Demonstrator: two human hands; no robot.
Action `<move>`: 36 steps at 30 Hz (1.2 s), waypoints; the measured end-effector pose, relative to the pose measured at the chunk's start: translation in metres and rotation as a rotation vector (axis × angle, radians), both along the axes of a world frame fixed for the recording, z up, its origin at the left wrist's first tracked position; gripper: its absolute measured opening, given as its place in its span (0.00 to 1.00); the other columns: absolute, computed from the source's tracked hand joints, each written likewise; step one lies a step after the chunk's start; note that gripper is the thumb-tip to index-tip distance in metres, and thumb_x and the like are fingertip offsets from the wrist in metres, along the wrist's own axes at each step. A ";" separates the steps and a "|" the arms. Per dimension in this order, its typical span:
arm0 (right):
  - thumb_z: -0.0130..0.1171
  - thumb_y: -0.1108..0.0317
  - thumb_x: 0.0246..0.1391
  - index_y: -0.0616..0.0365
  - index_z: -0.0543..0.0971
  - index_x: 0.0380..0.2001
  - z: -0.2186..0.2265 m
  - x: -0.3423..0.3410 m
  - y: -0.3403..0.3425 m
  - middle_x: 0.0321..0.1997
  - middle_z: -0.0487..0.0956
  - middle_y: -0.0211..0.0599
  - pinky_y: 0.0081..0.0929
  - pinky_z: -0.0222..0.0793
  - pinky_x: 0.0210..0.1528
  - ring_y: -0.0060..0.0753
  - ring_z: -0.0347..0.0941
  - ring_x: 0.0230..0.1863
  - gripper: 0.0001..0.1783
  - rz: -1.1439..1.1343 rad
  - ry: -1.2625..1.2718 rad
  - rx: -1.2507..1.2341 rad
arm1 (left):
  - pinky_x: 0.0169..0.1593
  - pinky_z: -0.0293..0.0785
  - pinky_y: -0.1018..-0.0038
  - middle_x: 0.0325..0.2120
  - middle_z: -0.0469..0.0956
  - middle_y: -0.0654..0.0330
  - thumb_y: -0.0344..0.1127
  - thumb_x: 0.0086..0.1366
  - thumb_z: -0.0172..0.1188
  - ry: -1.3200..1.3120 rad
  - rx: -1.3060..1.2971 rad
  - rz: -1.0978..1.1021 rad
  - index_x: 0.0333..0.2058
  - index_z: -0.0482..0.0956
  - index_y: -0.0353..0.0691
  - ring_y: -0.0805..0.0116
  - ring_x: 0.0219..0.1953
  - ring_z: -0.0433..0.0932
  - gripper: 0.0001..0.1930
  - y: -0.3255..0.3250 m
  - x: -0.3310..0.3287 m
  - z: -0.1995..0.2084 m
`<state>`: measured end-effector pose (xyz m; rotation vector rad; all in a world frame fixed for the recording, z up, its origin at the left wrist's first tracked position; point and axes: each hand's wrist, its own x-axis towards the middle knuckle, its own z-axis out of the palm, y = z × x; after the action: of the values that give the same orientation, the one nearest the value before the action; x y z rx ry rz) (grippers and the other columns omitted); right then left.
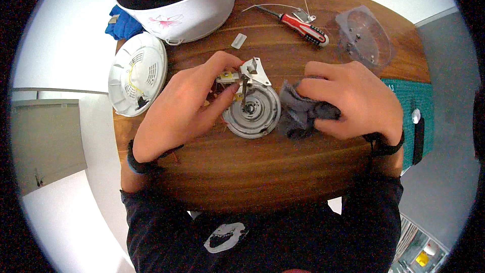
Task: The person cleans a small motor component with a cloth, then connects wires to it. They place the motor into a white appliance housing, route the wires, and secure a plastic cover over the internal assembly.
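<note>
A round metal heating plate point(265, 116) with concentric rings lies on the wooden table in front of me. A white metal bracket point(260, 73) and small wired parts stand at its upper left side. My left hand point(182, 101) is closed there, its thumb and fingers gripping the bracket assembly; the exact grip point is partly hidden. Just right of the plate, my right hand point(356, 96) bunches a dark grey cloth point(298, 116) between fingers and thumb. The cloth's edge is close to the plate's rim; whether they touch I cannot tell.
At the back left stands a white appliance housing point(197, 20), with a round white vented cover point(121, 81) and blue cloth point(124, 26) beside it. A red-and-black screwdriver point(305, 29), small white piece point(239, 41) and clear box point(376, 40) with screws lie beyond my hands. Right: green cutting mat point(396, 103).
</note>
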<state>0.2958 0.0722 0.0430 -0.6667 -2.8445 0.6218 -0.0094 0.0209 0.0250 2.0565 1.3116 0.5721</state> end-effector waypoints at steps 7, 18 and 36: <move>0.77 0.67 0.43 0.58 0.79 0.43 -0.011 -0.010 0.000 0.42 0.77 0.45 0.49 0.76 0.38 0.61 0.79 0.39 0.24 -0.114 0.046 0.052 | 0.41 0.83 0.65 0.42 0.87 0.49 0.31 0.73 0.65 0.022 -0.047 0.051 0.59 0.76 0.39 0.56 0.40 0.89 0.18 0.000 -0.001 0.003; 0.72 0.66 0.44 0.46 0.82 0.47 -0.020 -0.024 -0.006 0.48 0.78 0.31 0.42 0.84 0.39 0.44 0.82 0.47 0.23 0.033 0.139 0.253 | 0.33 0.80 0.68 0.32 0.87 0.49 0.35 0.72 0.68 0.006 -0.014 0.101 0.54 0.84 0.35 0.62 0.27 0.85 0.16 -0.002 0.000 0.003; 0.69 0.64 0.49 0.53 0.81 0.53 -0.049 -0.042 -0.021 0.52 0.78 0.37 0.37 0.84 0.32 0.41 0.82 0.41 0.25 0.079 0.115 0.235 | 0.35 0.83 0.70 0.34 0.85 0.51 0.37 0.74 0.65 -0.074 -0.098 0.070 0.49 0.81 0.33 0.63 0.30 0.88 0.13 -0.006 0.005 0.006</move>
<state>0.2541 0.0513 -0.0055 -0.4662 -2.7860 0.3168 -0.0039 0.0149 0.0312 1.8993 1.3456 0.5971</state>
